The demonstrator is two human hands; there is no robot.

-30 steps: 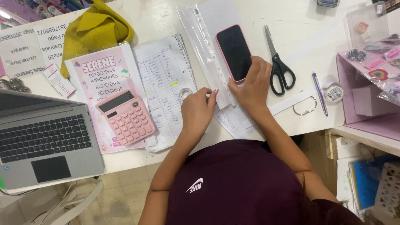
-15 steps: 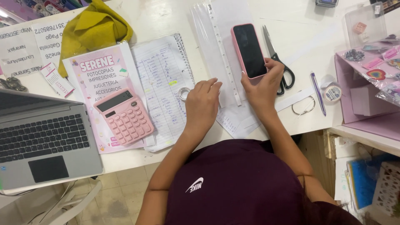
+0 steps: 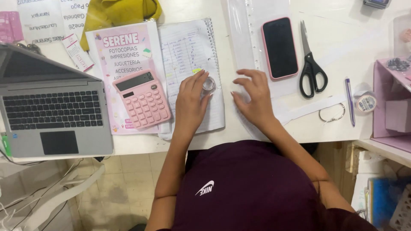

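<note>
A small roll of clear tape sits on the lined page of an open spiral notebook, near the middle of a white desk seen from above. The person's left hand rests on the notebook with its fingertips curled round the roll, thumb and fingers touching its rim. The right hand hovers just beside it, over a clear plastic sheet protector, fingers spread and bent, closed on nothing. Above the right hand, a phone in a pink case lies face up with a dark screen on that sheet. Just right of the phone lie black-handled scissors, blades shut and pointing away from the person. Farther right are a purple pen, a thin metal ring and another tape roll, beside a pink box at the desk's edge. Left of the notebook, a pink calculator rests on a pink printed flyer. Farther left stands an open grey laptop. A yellow cloth lies at the top edge. The person wears a dark maroon shirt.
</note>
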